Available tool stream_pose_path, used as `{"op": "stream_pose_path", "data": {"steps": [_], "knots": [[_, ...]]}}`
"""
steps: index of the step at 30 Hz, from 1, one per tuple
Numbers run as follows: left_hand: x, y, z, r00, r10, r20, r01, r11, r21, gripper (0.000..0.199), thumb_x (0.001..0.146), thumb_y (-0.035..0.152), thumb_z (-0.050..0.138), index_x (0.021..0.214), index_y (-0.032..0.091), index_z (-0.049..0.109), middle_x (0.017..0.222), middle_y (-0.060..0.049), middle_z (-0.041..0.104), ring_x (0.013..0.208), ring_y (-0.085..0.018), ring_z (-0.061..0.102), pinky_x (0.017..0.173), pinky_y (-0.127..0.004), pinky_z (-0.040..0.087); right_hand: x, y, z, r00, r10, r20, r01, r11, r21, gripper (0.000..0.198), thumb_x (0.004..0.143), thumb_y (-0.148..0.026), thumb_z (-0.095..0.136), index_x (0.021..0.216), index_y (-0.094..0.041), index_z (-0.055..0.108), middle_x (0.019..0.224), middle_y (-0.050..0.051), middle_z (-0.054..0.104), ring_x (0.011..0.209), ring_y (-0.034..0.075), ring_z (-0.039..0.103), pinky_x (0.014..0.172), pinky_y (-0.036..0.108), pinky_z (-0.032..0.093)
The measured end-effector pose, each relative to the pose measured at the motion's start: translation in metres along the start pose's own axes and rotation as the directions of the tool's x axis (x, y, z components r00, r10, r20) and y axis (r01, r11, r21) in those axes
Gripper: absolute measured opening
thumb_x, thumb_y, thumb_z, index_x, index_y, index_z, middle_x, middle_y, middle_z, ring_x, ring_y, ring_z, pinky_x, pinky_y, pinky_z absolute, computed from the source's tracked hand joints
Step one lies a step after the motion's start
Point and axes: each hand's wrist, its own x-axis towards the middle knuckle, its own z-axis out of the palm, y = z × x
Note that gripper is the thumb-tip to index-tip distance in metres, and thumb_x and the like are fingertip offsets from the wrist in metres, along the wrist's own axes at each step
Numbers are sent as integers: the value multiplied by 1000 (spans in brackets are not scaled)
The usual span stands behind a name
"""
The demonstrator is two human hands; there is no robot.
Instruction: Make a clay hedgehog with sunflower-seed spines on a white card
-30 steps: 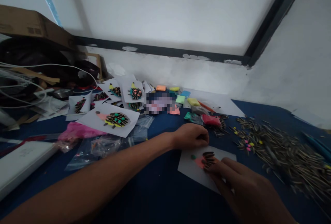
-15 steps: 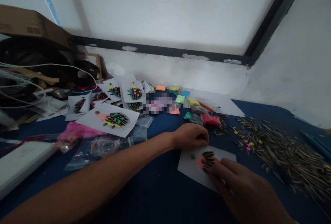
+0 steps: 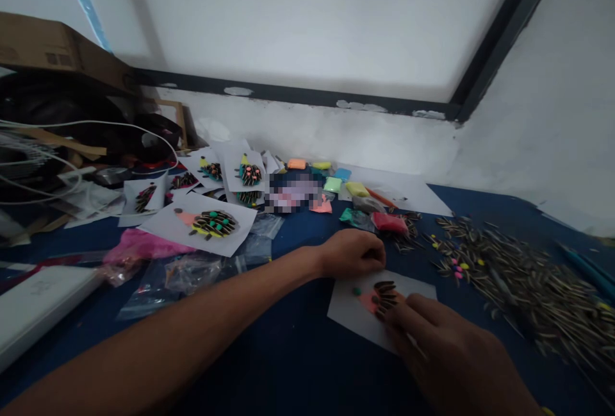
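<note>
A white paper sheet (image 3: 408, 284) lies on the blue table in front of me. On it is a hedgehog figure of pink clay (image 3: 369, 301) with a green nose and rows of dark striped sunflower seeds (image 3: 385, 297) as spines. My right hand (image 3: 451, 339) is closed in a pinch over the figure's right side, fingertips at the seeds; what sits between them is hidden. Curled at the sheet's upper edge rests my left hand (image 3: 354, 253), its fingertips turned down out of sight.
A large heap of seeds (image 3: 542, 281) spreads at right. Clay packs, one red (image 3: 390, 222), lie beyond my left hand. Finished hedgehog sheets (image 3: 156, 224), plastic bags (image 3: 192, 275) and a white box (image 3: 43, 307) occupy the left. A wall (image 3: 307, 127) stands behind.
The whole view has shifted slightly left. My right fingers have moved a little over the figure's seeds; my left hand keeps its place at the sheet.
</note>
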Motion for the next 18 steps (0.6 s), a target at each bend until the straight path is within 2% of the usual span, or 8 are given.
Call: {"op": "stream_pose_path", "data": {"steps": [2, 6, 10, 13, 16, 18], "knots": [[0, -1, 1, 1000, -6, 1, 6, 1000, -3, 8, 80, 13, 59, 84, 12, 66, 84, -3, 67, 73, -11, 57, 64, -20, 39, 2, 0, -5, 1000, 19, -23, -19, 1000, -10, 34, 97, -29, 30, 90, -27, 64, 72, 2, 68, 52, 15, 64, 36, 22, 38], [1, -3, 2, 1000, -5, -6, 5, 1000, -15, 7, 80, 14, 60, 84, 13, 65, 83, -2, 67, 72, -10, 57, 62, -19, 39, 7, 9, -18, 998, 57, -34, -57, 998, 3, 36, 93, -32, 33, 66, -26, 56, 57, 0, 61, 45, 14, 61, 33, 21, 34], [1, -2, 2, 1000, -16, -7, 16, 1000, -22, 7, 79, 13, 59, 83, 13, 65, 83, -3, 67, 72, -10, 57, 63, -19, 40, 7, 37, -18, 978, 207, -19, -207, 978, -2, 33, 88, -34, 39, 61, -26, 54, 50, -1, 58, 37, 13, 53, 33, 23, 28], [0, 0, 1, 1000, -18, 1, 18, 1000, -10, 7, 79, 12, 59, 83, 13, 65, 84, -3, 66, 73, -11, 57, 64, -19, 40, 3, 58, -7, 947, 315, 60, -315, 949, -7, 27, 85, -33, 42, 67, -26, 60, 54, -1, 62, 41, 15, 57, 37, 24, 29], [0, 1, 0, 1000, -23, 10, 23, 1000, 9, 7, 80, 13, 60, 83, 13, 66, 85, -3, 66, 75, -12, 58, 66, -20, 41, 1, 71, 5, 930, 347, 118, -354, 934, 48, 26, 84, -28, 41, 77, -25, 66, 75, 2, 70, 60, 18, 67, 48, 26, 40], [0, 2, 0, 999, -29, 15, 29, 999, 15, 7, 80, 13, 60, 84, 12, 66, 85, -4, 66, 75, -12, 57, 66, -20, 41, 2, 76, 10, 924, 342, 170, -359, 931, 74, 26, 84, -27, 42, 80, -25, 68, 81, 3, 70, 65, 18, 67, 53, 27, 43]]}}
